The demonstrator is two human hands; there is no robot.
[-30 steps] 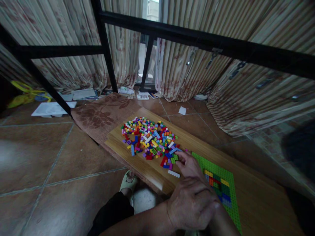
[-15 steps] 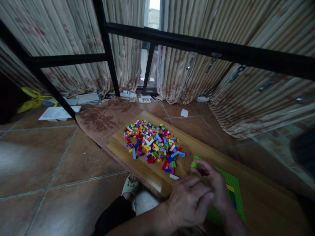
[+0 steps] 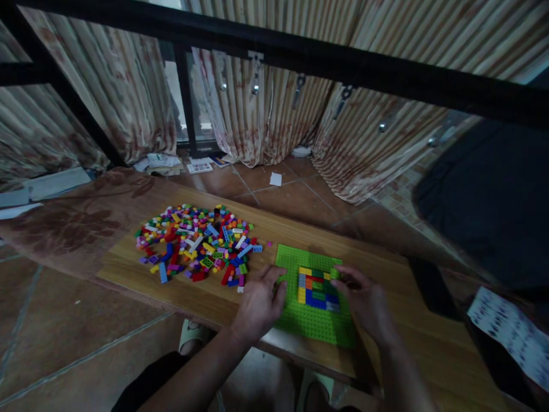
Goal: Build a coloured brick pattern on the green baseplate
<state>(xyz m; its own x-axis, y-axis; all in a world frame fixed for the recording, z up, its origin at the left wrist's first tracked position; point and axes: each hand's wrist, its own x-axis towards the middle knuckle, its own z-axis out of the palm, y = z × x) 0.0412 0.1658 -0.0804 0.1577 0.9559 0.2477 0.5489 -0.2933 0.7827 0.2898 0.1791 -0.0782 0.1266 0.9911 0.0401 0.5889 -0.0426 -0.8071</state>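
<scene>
A green studded baseplate lies on the wooden board, with a block of toy bricks in yellow, blue, red, orange and green built on it. My right hand is at the plate's right side, its thumb and forefinger pinched on a small light-green brick by the upper right corner of the build. My left hand rests at the plate's left edge, fingers curved and apart with nothing visible between them.
Many loose toy bricks are spread over the left of the wooden board. A printed sheet and a dark flat object lie to the right. A black metal rail crosses in front of the curtains.
The view has turned to the right. My hands, close together before, are now apart on either side of the baseplate, and the build between them shows.
</scene>
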